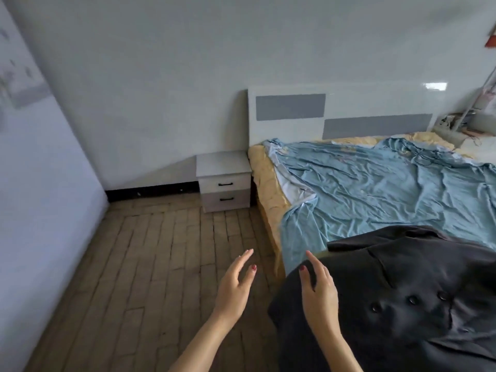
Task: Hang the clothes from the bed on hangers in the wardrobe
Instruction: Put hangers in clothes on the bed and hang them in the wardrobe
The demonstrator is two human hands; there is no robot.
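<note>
Single head-worn wide-angle view, looking forward and down from standing height near foot corner of bed (271, 167). Faces headboard (295, 127) wall; nightstand (224, 181) mid-distance, centre. Both hands close to lens at bottom: left hand (234, 285) over wooden floor (150, 253), right hand (319, 288) over dark jacket (402, 291). Edges bend strongly; far right clutter blurred, possibly a stand. No second view, so no shared area.

The dark jacket (402, 299) runs off the frame at 4 o'clock. Clutter (461, 122) at 2 o'clock is too blurred to identify; the bed (271, 200) is cropped at 3 o'clock.
</note>
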